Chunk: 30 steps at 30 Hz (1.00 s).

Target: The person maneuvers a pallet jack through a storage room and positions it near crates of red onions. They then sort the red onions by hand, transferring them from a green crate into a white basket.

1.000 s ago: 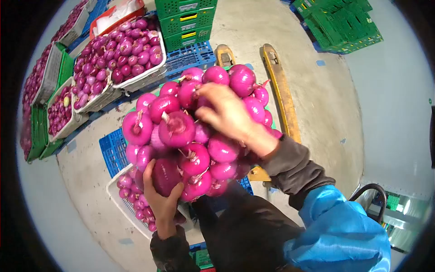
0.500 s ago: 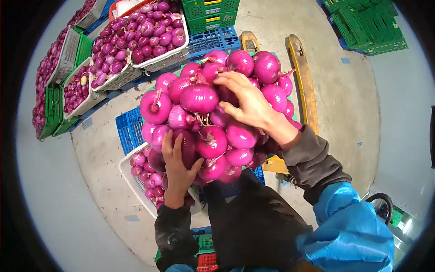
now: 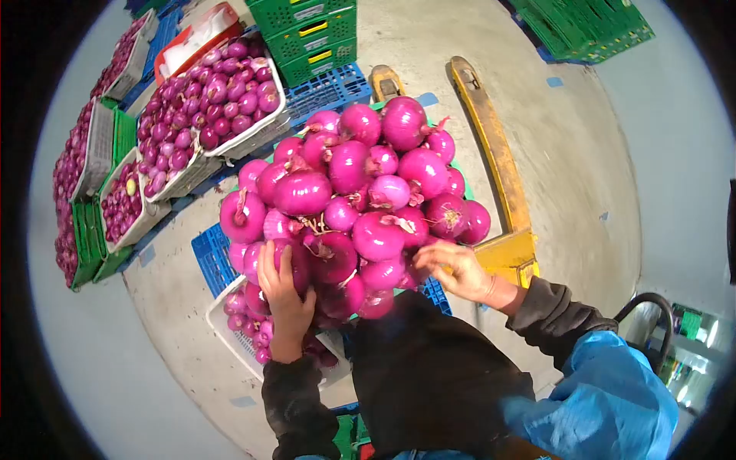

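A heap of glossy red onions (image 3: pixel 301 192) rises in front of me, some with dry root tufts and stem ends. At its near-left side my left hand (image 3: pixel 285 303) cups a red onion (image 3: pixel 297 259), fingers over it and thumb on the near side. My right hand (image 3: pixel 464 274) is at the near-right edge of the heap, palm down. Its fingers are loosely bent and apart, their tips close to the outer onions, and no onion shows in it. A green crate edge (image 3: pixel 458 165) peeks out under the heap, whose lower part is hidden.
A white crate (image 3: pixel 222 322) of smaller onions is below the heap, at left. Full white crates (image 3: pixel 282 96) on blue pallets (image 3: pixel 330 90) line the upper left, beside stacked green crates (image 3: pixel 310 38). A yellow pallet jack (image 3: pixel 491 142) lies right; more green crates (image 3: pixel 586 31) stand beyond.
My right hand has come off the top of the heap and moved down to its near-right edge. My left hand stays at the same onion. The view has shifted slightly.
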Motion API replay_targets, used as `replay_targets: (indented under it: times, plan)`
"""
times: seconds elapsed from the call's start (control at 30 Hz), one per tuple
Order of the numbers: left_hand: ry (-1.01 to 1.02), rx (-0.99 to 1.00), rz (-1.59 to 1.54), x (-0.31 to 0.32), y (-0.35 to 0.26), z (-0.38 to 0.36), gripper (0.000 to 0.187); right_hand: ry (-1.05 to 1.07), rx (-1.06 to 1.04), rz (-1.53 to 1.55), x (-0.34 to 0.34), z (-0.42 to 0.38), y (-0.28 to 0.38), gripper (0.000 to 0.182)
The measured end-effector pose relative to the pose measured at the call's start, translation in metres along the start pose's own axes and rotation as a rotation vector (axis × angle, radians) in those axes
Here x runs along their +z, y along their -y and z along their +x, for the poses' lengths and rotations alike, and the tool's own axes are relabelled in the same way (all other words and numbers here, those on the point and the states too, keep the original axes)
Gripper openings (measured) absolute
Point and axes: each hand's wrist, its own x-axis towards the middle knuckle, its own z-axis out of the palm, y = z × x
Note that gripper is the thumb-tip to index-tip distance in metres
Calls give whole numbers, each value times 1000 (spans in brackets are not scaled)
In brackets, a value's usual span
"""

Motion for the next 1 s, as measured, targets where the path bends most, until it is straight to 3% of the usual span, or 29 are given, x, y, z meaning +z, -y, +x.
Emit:
replay_targets:
  times: [0.13,0.2,0.33,0.37,0.53,0.63,0.83,0.9,1.0]
  plan:
    - [67,68,-54,-23,8,-7,72,41,213,-1,16,-51,14,16]
    - [-15,67,-104,-26,23,-1,62,205,553,121,24,-71,27,21]
    - [-164,162,-77,-27,-12,49,61,179,546,93,45,-110,47,22]
    - [-188,202,-74,-24,-20,61,62,140,430,17,58,-126,39,24]
    - [-100,357,138,16,-18,94,58,61,405,-45,64,-172,53,26]
    - [75,305,163,19,-7,98,55,37,534,-57,56,-204,55,26]
    - [147,254,17,10,-12,105,50,-50,626,-118,24,-248,51,28]
    - [-15,171,26,8,-36,90,47,-103,732,-122,-1,-257,57,30]
    - [-44,145,-108,18,-95,55,42,-270,769,-166,-34,-279,41,33]
